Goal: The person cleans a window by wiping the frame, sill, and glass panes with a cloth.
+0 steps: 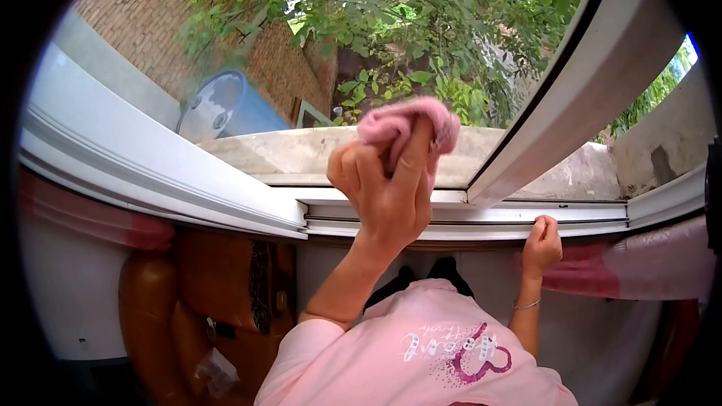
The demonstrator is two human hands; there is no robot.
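My left hand [391, 195] is raised in front of the window and closed around a bunched pink cloth [410, 116]. The index finger lies stretched along the cloth, while the other fingers are curled. The cloth is up against the window glass, though I cannot tell how firmly it touches. Lower on the right, my right hand [543, 244] rests at the inner edge of the white window track [466, 214]. Its fingers are curled in, and whatever they hold, if anything, is hidden. A thin bracelet [526, 305] circles the right wrist.
White sash frames rise at left [150, 173] and right [556, 83]. Pink curtains [594, 271] hang below the sill on both sides. A brown leather seat [214, 286] stands at lower left with a clear plastic bag [216, 372]. Outside are a blue barrel [233, 109], a brick wall and leafy branches.
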